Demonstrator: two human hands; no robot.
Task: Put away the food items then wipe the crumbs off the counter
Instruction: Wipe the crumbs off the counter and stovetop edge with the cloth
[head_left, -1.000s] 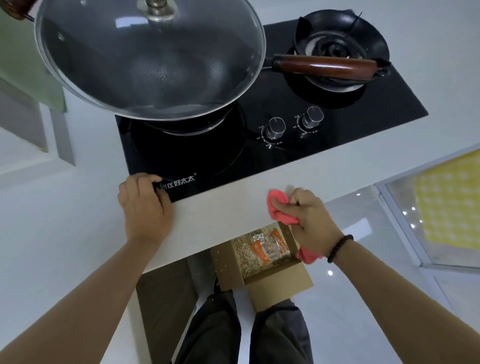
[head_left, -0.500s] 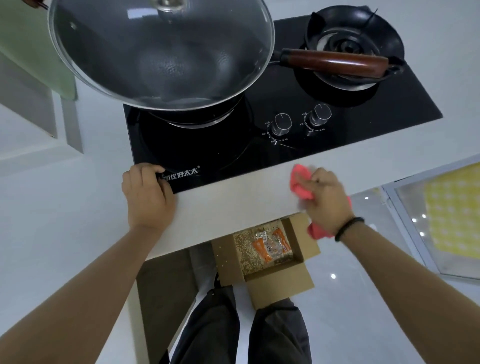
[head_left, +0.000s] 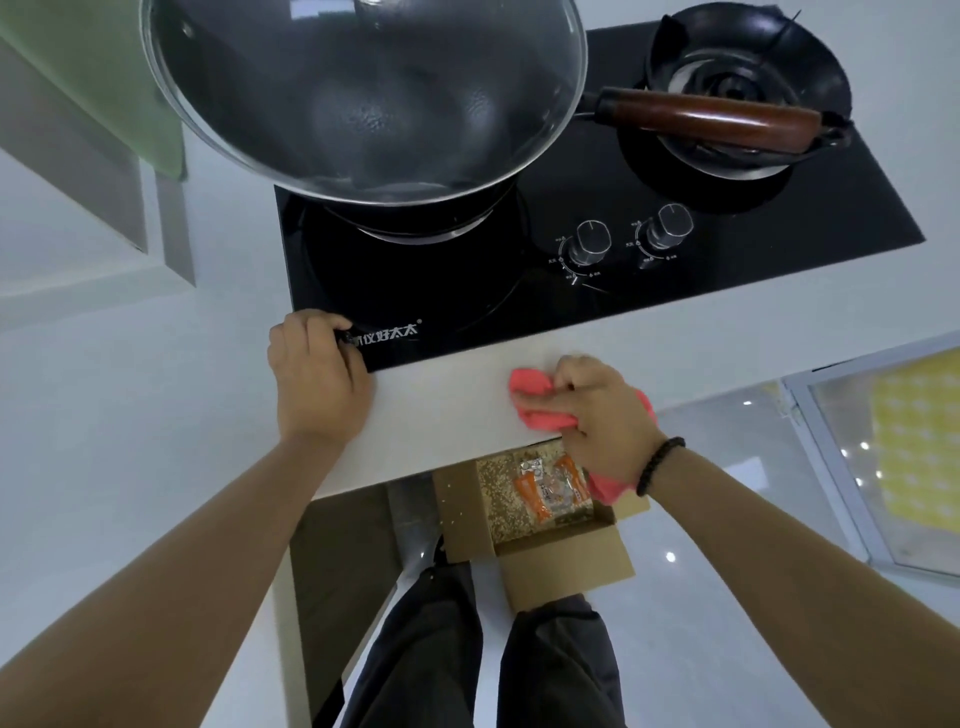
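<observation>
A crumpled pink cloth is lying bunched on the white counter near its front edge, one end hanging over. Below, orange food packets are lying flat in an open cardboard box sitting on the floor.

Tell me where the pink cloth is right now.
In the head view, the pink cloth is bunched in the right hand on the white counter strip, just in front of the black stove, above the cardboard box.
</observation>
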